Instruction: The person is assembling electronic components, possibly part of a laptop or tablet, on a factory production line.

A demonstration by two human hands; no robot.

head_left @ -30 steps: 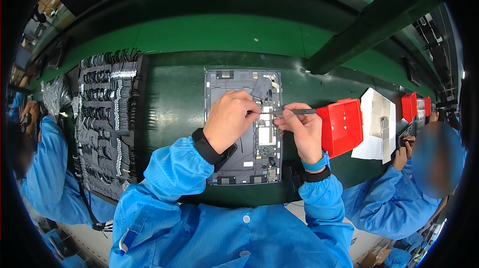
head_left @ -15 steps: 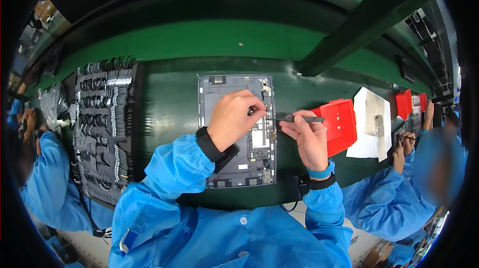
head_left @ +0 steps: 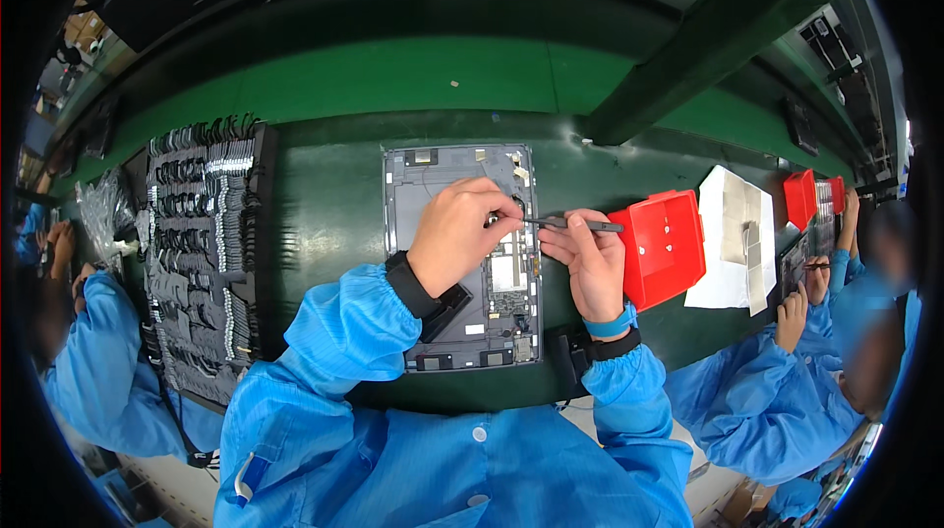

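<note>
The dark green tabletop [head_left: 334, 204] is spread beneath both grips; its near edge is partly covered by the blue sleeves. Its broadest stretch is left of the left grip [head_left: 460, 235], bounded by a black tray packed with rows of dark grey parts [head_left: 202, 233]. The flat dark grey rectangular device housing [head_left: 454, 343] lies directly under the left grip, its right edge just short of the right grip [head_left: 596, 267]. Only a narrow strip of tabletop is left between that edge and the open red plastic bin [head_left: 685, 258], which stands just right of the right grip and holds a few small pale pieces. Farther right, a white sheet [head_left: 733, 294] is partly covered by a flat beige piece [head_left: 737, 208].

Below the left grip, a black boxy object [head_left: 447, 314] is half hidden by the cuff and cannot be identified. A slim dark grey tool [head_left: 598, 226] is pinched by the right grip, its thin tip pointed at the left fingertips. The left thumb and forefinger are brought together over the housing's inner parts; whether anything is held there cannot be told.
</note>
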